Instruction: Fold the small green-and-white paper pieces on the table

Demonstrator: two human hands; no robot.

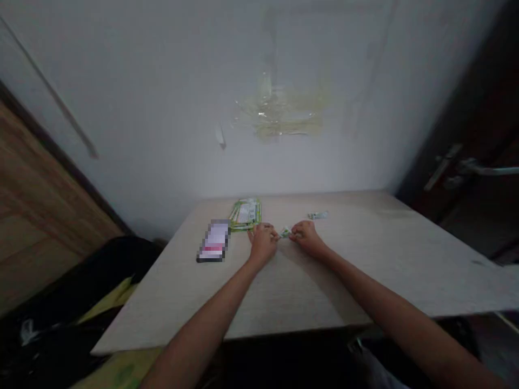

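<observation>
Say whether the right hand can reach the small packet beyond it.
Likely yes: the small packet lies past the right hand, nothing visible between, though that hand holds a green-white piece.

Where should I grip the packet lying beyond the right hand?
Probably pinch the packet by its right end, coming from the right with the right hand, the nearer one, once free. It lies flat, lengthwise left to right, that end unobstructed.
</observation>
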